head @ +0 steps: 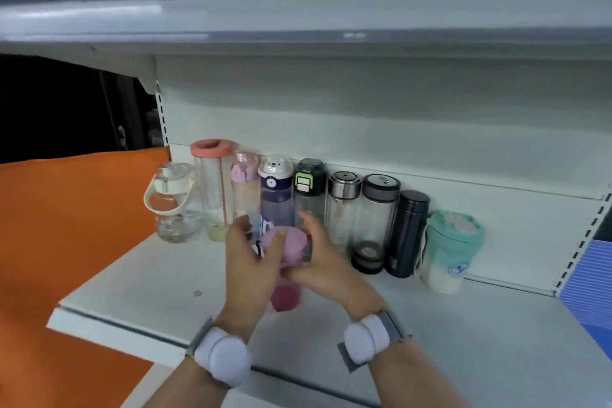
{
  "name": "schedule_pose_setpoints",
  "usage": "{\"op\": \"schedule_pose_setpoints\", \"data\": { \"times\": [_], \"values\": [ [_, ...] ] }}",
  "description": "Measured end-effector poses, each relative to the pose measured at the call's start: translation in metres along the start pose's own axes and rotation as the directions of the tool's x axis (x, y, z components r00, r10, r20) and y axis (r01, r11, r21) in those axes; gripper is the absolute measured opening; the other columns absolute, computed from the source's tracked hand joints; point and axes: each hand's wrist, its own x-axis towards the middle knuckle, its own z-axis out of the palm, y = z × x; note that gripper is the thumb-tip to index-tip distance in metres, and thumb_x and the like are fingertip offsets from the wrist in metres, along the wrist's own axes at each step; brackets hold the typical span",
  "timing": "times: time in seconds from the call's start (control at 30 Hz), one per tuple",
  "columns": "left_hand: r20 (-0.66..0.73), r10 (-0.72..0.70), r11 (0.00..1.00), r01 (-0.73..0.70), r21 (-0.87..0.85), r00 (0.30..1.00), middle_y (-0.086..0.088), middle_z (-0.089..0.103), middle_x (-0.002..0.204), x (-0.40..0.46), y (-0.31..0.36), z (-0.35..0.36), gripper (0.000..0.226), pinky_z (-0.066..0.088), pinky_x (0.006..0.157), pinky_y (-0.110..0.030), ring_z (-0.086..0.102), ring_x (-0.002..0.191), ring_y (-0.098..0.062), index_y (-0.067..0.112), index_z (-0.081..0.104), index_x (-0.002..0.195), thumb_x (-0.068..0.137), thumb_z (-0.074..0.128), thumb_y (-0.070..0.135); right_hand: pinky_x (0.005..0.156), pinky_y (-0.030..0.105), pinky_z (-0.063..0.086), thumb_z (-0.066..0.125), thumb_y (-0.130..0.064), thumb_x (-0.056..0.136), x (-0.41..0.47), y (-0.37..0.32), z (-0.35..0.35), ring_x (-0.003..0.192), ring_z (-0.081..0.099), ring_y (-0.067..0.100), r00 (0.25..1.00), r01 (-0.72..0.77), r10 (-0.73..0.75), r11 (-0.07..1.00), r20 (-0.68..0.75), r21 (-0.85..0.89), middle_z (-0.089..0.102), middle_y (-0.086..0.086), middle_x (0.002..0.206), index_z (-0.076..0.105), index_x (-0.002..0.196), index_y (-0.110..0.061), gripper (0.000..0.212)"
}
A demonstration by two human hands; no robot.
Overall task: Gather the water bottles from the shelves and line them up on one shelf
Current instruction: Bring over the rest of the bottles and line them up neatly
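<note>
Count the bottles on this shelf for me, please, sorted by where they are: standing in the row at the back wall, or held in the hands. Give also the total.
Standing in the row at the back wall, from the handled clear bottle to the mint-lidded bottle: 9
Held by the left hand and right hand, the pink-lidded bottle: 1
Total: 10

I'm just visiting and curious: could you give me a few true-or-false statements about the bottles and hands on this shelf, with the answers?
1. Both hands grip the pink-lidded bottle. True: the left hand and right hand wrap it.
2. The row stands along the shelf back wall. True.
3. The teal-lidded bottle is at the row's left end. False: it is at the right end.
4. The bear-lidded bottle lies on its side. False: it stands upright.
</note>
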Motion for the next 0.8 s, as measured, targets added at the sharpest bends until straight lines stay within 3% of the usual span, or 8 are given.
{"op": "schedule_pose_setpoints", "data": {
  "times": [0.07, 0.13, 0.2, 0.3, 0.4, 0.47, 0.63, 0.8],
  "values": [
    [0.139, -0.177, 0.959, 0.203, -0.196, 0.974, -0.006, 0.064, 0.107, 0.003, -0.009, -0.012, 0.027, 0.047, 0.074, -0.018, 0.062, 0.093, -0.016, 0.012, 0.055, 0.117, 0.098, 0.057, 0.03, 0.099, 0.03, 0.048, 0.088, -0.03, 0.061, 0.004, -0.002, 0.02, 0.115, 0.055, 0.015, 0.998, -0.042, 0.045, 0.998, -0.053, 0.052, 0.051, -0.008, 0.132, 0.031, 0.142, -0.04, 0.1],
    [0.178, -0.198, 0.936, 0.24, -0.258, 0.964, -0.003, 0.068, 0.1, 0.012, -0.017, -0.026, 0.023, 0.051, 0.081, -0.025, 0.064, 0.092, -0.018, 0.013, 0.061, 0.109, 0.102, 0.049, 0.031, 0.095, 0.031, 0.05, 0.09, -0.028, 0.06, 0.009, -0.006, 0.031, 0.11, 0.058, 0.016, 0.982, -0.053, 0.078, 0.988, -0.171, 0.147, 0.056, -0.009, 0.123, 0.04, 0.131, -0.041, 0.088],
    [0.186, -0.177, 0.951, 0.217, -0.22, 0.967, 0.001, 0.069, 0.108, 0.022, -0.014, -0.034, 0.018, 0.046, 0.092, -0.032, 0.061, 0.103, -0.018, 0.018, 0.063, 0.109, 0.099, 0.052, 0.027, 0.09, 0.028, 0.052, 0.091, -0.021, 0.061, 0.012, -0.012, 0.026, 0.108, 0.058, 0.015, 0.955, -0.04, 0.119, 0.96, -0.274, 0.276, 0.057, -0.01, 0.118, 0.043, 0.127, -0.036, 0.083],
    [0.227, -0.069, 0.995, 0.085, -0.058, 0.971, 0.006, 0.061, 0.121, 0.034, 0.0, -0.049, 0.034, 0.037, 0.089, -0.021, 0.055, 0.108, -0.01, 0.021, 0.061, 0.123, 0.091, 0.056, 0.013, 0.085, 0.021, 0.046, 0.09, -0.017, 0.065, 0.017, -0.033, 0.014, 0.106, 0.055, 0.011, 0.924, -0.005, 0.118, 0.955, -0.364, 0.296, 0.054, -0.011, 0.116, 0.042, 0.133, -0.026, 0.083],
    [0.289, 0.07, 0.998, -0.067, -0.02, 0.955, 0.022, 0.06, 0.099, 0.037, 0.019, -0.055, 0.036, 0.037, 0.073, -0.002, 0.055, 0.085, 0.018, 0.036, 0.06, 0.104, 0.09, 0.056, 0.003, 0.08, 0.017, 0.045, 0.09, -0.021, 0.066, 0.022, -0.05, 0.008, 0.106, 0.055, 0.012, 0.908, 0.003, 0.092, 0.974, -0.409, 0.227, 0.054, -0.009, 0.118, 0.041, 0.136, -0.023, 0.086],
    [0.402, 0.109, 0.994, -0.107, -0.029, 0.909, 0.029, 0.057, 0.089, 0.041, 0.022, -0.053, 0.036, 0.037, 0.066, -0.001, 0.053, 0.077, 0.025, 0.042, 0.055, 0.094, 0.088, 0.061, 0.007, 0.085, 0.022, 0.05, 0.091, -0.024, 0.064, 0.023, -0.055, 0.008, 0.108, 0.059, 0.013, 0.892, 0.008, 0.094, 0.974, -0.441, 0.225, 0.058, -0.007, 0.12, 0.043, 0.136, -0.022, 0.086],
    [0.626, 0.101, 0.995, -0.073, -0.07, 0.773, 0.015, 0.068, 0.103, 0.038, 0.025, -0.036, 0.057, 0.052, 0.077, -0.022, 0.064, 0.095, -0.002, 0.037, 0.053, 0.118, 0.071, 0.074, 0.013, 0.092, 0.034, 0.054, 0.093, -0.029, 0.056, 0.016, -0.058, 0.007, 0.107, 0.062, 0.014, 0.868, 0.032, 0.088, 0.972, -0.488, 0.232, 0.063, -0.001, 0.118, 0.048, 0.13, -0.019, 0.087],
    [0.598, 0.13, 0.984, -0.029, -0.176, 0.791, 0.014, 0.073, 0.097, 0.027, 0.03, -0.02, 0.05, 0.056, 0.076, -0.022, 0.068, 0.089, 0.001, 0.029, 0.062, 0.114, 0.069, 0.077, 0.015, 0.093, 0.034, 0.055, 0.092, -0.019, 0.064, 0.002, -0.062, -0.005, 0.105, 0.063, 0.012, 0.877, 0.039, 0.101, 0.959, -0.47, 0.28, 0.064, -0.001, 0.114, 0.048, 0.127, -0.019, 0.077]
  ]
}}
